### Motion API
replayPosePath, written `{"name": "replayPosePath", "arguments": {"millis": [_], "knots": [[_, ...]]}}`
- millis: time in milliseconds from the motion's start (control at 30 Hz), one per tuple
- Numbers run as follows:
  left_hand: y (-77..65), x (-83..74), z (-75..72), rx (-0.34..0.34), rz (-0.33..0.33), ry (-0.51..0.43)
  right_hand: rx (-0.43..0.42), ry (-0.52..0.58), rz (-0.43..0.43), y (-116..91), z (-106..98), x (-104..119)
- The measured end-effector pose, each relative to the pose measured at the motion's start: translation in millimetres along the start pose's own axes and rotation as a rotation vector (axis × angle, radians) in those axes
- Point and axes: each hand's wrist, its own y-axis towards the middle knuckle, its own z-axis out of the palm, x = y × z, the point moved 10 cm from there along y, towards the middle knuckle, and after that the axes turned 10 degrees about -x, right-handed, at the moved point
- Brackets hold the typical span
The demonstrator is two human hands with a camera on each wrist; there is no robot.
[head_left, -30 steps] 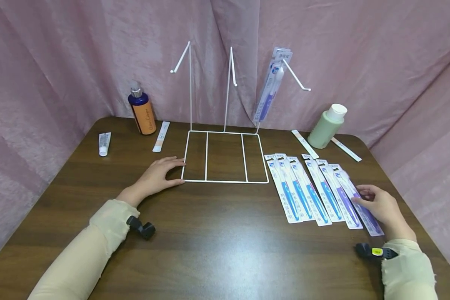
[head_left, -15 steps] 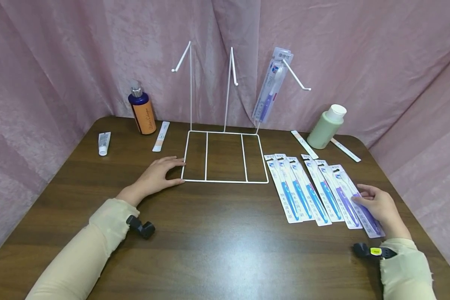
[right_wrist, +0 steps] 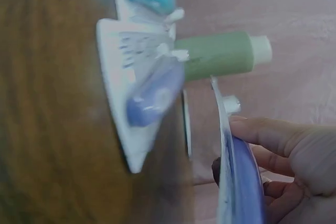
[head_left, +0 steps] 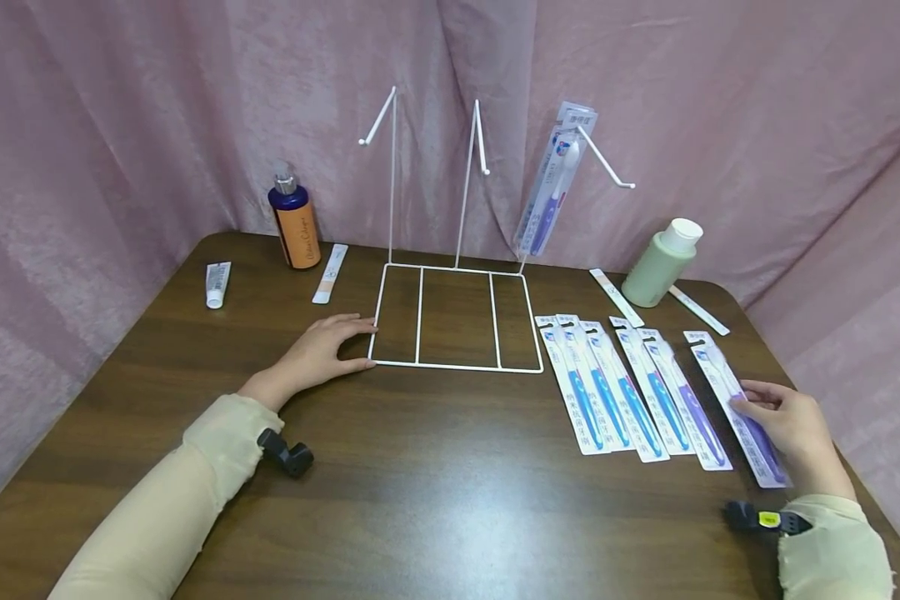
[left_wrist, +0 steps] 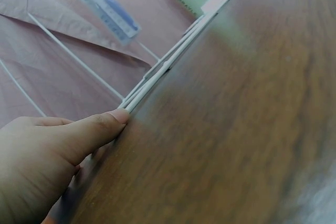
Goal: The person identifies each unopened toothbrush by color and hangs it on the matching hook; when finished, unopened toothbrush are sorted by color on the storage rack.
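My right hand (head_left: 793, 421) pinches a packaged purple toothbrush (head_left: 741, 408) by its right side, thumb on the front. In the right wrist view the purple toothbrush pack (right_wrist: 239, 177) stands edge-on between thumb and fingers, off the table. To its left lie several packaged toothbrushes, blue ones (head_left: 581, 400) and a purple one (head_left: 693, 408) at the end of the row. My left hand (head_left: 318, 350) touches the left side of a white wire display rack (head_left: 457, 367), thumb at the front corner, fingers fairly straight. Toothbrush packs (head_left: 557, 187) hang on the rack's right hook.
Behind the row stand a green bottle (head_left: 656, 271) and flat white strips (head_left: 617, 297). At the back left are an orange and blue pump bottle (head_left: 296, 229), another strip (head_left: 330, 273) and a small white tube (head_left: 217, 286). A pink curtain (head_left: 195, 125) hangs behind the table.
My right hand has drawn the end purple toothbrush pack to the right, away from the row. The left hand stays at the rack. The head view has shifted slightly.
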Motion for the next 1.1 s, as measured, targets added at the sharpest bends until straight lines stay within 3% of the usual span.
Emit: {"name": "replayPosePath", "arguments": {"millis": [233,633,1100], "knots": [[-0.3,-1.9,-0.5,0.006,-0.004,-0.004,-0.071,0.005,-0.058,0.3,-20.3,23.4],[0.1,-3.3,-0.8,0.005,0.0,-0.005,-0.195,0.118,-0.209,7.1,-53.5,95.2],[-0.1,-1.2,-0.7,-0.01,0.006,-0.008,-0.271,0.206,-0.311,5.6,-65.3,185.2]]}}
